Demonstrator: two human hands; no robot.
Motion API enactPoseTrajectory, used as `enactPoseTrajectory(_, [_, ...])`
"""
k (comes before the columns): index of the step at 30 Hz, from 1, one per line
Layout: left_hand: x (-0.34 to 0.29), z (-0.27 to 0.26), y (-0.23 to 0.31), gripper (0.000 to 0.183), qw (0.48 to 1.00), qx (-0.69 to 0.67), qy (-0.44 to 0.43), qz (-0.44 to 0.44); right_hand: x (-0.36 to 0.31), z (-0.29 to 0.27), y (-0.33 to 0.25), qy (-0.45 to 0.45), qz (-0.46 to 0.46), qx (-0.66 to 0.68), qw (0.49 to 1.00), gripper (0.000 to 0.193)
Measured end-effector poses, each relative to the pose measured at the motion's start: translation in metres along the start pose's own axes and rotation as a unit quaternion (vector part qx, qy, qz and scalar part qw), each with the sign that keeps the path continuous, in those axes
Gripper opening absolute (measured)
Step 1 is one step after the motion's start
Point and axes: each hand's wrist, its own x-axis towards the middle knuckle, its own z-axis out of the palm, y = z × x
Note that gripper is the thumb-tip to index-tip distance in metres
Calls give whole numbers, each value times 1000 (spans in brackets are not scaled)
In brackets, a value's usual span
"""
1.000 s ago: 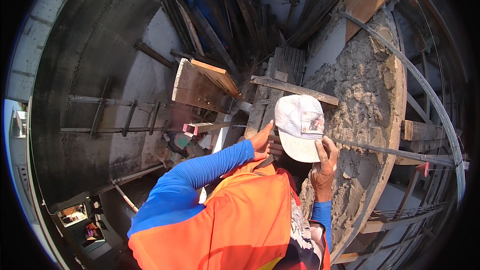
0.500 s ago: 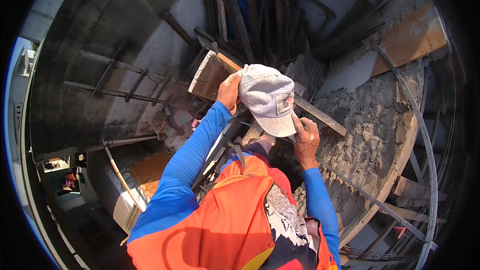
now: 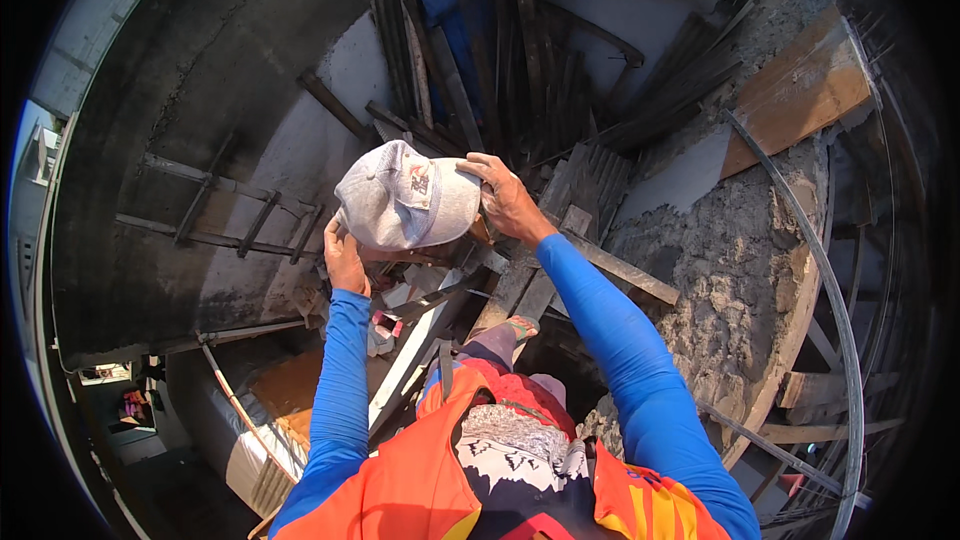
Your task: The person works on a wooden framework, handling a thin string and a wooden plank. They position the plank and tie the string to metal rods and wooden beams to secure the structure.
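Observation:
A light grey cap [image 3: 385, 202] with a small patch on its front is held up before me, its brim pointing right. My left hand [image 3: 345, 258] has its fingers closed on the cap's lower left edge. At the opposite side my right hand [image 3: 505, 198] pinches the brim, fingers on top and thumb below. Below the cap, my foot in a sandal [image 3: 522, 328] rests near wooden planks [image 3: 515, 290].
Rough wet-looking mortar [image 3: 720, 290] covers a surface to the right, with a brown board [image 3: 800, 90] beyond it. A curved metal bar [image 3: 825, 270] runs along it. A wooden ladder [image 3: 230, 205] is at left. Timber poles [image 3: 455, 80] lean at the back.
The cap has moved left and turned so its brim points right instead of toward me. My right hand has shifted up and left with the brim; my left hand has come lower and further left.

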Motion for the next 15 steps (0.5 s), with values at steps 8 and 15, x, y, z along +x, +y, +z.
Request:
enactPoseTrajectory(8, [-1,-43,-40,42,976,140,110,-127,-13,44,64,10,167,-69,983,50])
enactPoseTrajectory(15, [-3,-29,-47,46,963,157,118,-185,-144,-3,75,68,270,-81,957,43])
